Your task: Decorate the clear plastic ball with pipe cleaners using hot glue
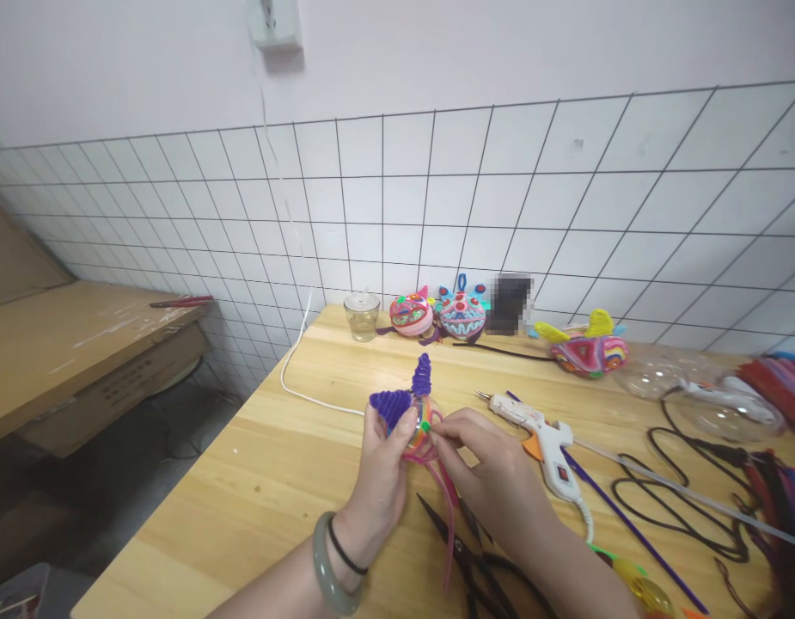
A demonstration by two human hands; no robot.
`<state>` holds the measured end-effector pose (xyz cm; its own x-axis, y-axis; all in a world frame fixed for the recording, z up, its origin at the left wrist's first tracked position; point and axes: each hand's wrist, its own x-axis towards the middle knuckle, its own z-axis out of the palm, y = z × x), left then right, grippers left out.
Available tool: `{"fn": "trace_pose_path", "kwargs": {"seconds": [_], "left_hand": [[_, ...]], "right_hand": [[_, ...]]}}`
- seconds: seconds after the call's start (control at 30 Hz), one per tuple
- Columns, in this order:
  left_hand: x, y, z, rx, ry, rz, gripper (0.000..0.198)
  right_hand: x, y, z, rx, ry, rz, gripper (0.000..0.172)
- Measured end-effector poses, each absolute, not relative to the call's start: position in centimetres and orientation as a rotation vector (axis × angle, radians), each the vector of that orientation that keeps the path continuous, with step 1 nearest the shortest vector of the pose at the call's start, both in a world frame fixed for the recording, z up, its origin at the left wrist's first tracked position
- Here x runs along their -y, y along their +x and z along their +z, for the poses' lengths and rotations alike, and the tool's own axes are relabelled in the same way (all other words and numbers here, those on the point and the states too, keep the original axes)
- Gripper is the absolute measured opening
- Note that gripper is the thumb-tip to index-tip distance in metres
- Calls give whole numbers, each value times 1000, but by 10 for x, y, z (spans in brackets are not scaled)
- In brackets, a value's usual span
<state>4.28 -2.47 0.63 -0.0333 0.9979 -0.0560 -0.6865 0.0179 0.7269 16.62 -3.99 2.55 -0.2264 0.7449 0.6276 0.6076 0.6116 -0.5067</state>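
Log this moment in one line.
Left hand: holding ornament | Right hand: at green bead | Glue gun: on table | Scissors: on table

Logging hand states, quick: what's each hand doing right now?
Left hand: closed, holding the purple-topped craft piece.
Right hand: pinched closed at the small green bit; grip unclear.

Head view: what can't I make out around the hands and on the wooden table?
All in the head view:
Round multicoloured craft with purple fuzzy points: partly covered by the left hand.
Small green bead: too small to tell whether the right hand pinches or only touches it.
Black scissors: handles cut off by the bottom edge.
Dark upright rectangular object: hidden by pixelation.
Red-and-blue fuzzy bundle: cut off by the right edge.
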Motion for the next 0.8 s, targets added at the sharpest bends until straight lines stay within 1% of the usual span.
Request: {"fn": "trace_pose_path", "kwargs": {"seconds": [0.3, 0.8], "left_hand": [[25, 44, 7, -694, 585, 1491, 29], [24, 43, 6, -716, 565, 1498, 31]], "right_hand": [[40, 167, 26, 1946, -1065, 196, 14], [38, 167, 25, 1955, -1047, 145, 15]]}}
